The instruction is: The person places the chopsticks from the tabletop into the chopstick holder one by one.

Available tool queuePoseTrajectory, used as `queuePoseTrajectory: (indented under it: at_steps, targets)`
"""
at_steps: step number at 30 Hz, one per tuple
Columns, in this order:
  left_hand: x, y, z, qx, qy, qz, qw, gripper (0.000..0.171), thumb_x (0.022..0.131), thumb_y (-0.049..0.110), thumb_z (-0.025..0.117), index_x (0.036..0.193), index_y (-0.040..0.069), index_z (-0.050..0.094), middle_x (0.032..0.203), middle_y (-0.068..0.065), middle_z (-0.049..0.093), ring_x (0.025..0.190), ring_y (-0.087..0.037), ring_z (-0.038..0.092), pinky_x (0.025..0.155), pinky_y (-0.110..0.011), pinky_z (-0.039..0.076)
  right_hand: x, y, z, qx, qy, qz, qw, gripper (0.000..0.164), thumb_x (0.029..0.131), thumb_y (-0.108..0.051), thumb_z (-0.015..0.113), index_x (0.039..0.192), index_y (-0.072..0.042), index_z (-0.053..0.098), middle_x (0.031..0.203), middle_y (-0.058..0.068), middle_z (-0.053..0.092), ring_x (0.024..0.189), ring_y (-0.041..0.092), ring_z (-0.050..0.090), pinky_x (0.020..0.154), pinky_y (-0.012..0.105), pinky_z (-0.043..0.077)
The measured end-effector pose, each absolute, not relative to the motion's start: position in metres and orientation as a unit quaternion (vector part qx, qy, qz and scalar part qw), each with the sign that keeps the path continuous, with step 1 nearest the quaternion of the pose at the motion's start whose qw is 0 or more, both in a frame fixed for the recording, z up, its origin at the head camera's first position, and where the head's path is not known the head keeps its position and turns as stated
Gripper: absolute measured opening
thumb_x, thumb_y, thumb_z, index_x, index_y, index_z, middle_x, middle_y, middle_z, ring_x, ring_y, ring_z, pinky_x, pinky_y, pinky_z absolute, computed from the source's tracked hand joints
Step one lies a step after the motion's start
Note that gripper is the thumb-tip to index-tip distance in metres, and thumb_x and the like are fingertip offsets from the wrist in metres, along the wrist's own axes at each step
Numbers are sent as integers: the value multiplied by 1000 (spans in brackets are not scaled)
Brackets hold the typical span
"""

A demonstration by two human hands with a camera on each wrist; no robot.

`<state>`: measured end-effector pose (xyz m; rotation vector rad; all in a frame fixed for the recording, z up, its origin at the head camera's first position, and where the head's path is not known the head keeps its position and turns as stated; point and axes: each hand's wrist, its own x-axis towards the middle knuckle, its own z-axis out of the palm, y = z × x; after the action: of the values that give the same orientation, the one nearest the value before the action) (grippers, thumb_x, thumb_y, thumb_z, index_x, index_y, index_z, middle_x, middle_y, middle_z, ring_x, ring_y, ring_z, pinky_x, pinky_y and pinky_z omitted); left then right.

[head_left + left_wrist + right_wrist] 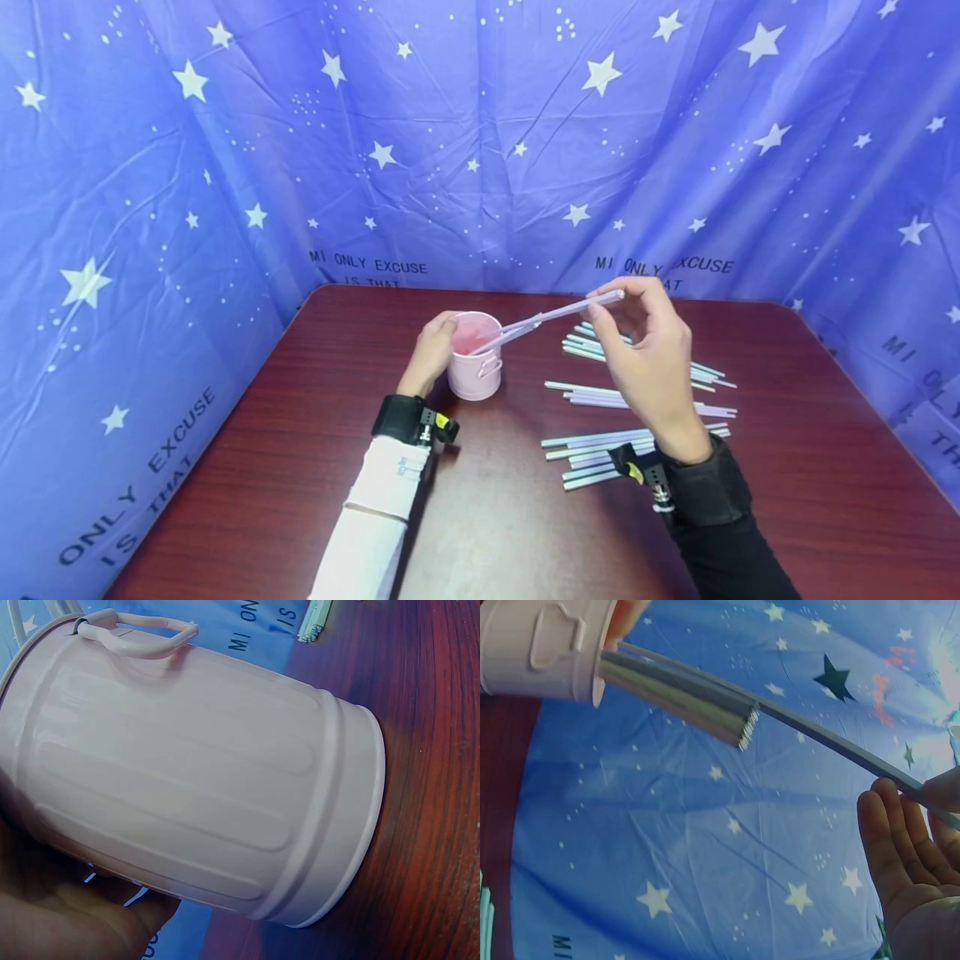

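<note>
A small pink metal bucket [475, 379] with side handles sits on the table. My left hand [431, 354] grips it by its left side near the rim; in the left wrist view the fingers [112, 915] lie along its wall. Over to the right, my right hand [651, 358] pinches one end of a pale purple drinking straw [581, 308] between thumb and fingers. That straw slants down to the left, its far end at the bucket's mouth. Another straw [686, 701], blurred in the right wrist view, leans out of the bucket below the held one.
Three loose groups of shiny pale straws lie right of the bucket: a back group [585, 346], a middle group [592, 396] and a front group [592, 458], partly under the right arm. A blue star-printed curtain [480, 167] hangs around the dark red wooden table [300, 417].
</note>
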<state>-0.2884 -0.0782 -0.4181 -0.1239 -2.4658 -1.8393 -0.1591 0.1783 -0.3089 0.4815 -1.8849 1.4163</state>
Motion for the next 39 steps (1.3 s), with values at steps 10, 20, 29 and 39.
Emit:
queuePoseTrajectory:
  at_steps: [10, 20, 29, 39]
  targets:
    - [-289, -78, -420, -35, -797, -603, 28, 39, 113, 23, 44, 139, 6, 69, 149, -17, 65, 147, -33, 54, 127, -53, 38, -170, 158, -330, 206, -783, 480, 338, 23, 94, 6, 77, 116, 4, 69, 108, 13, 75, 99, 6, 71, 94, 15, 58]
    - [-288, -77, -417, -41, -799, -599, 31, 40, 113, 21, 43, 139, 5, 68, 149, -17, 65, 147, -34, 54, 127, -53, 38, -175, 164, -332, 186, -802, 461, 332, 18, 96, 3, 76, 113, 0, 72, 107, 10, 77, 97, 12, 72, 92, 11, 56]
    - [-288, -77, -419, -40, -799, -599, 30, 40, 113, 21, 43, 140, 5, 68, 149, -17, 65, 146, -34, 54, 127, -53, 38, -188, 191, -339, 159, -877, 377, 254, 18, 96, 0, 74, 113, -5, 74, 106, 11, 77, 97, 24, 73, 80, 20, 55]
    - [-290, -78, -419, -40, -799, -599, 29, 40, 113, 22, 43, 140, 5, 68, 148, -17, 66, 146, -33, 55, 127, -52, 38, -204, 209, -361, 180, -943, 270, 74, 30, 97, -5, 74, 125, 3, 71, 123, 22, 76, 107, 40, 74, 95, 56, 59]
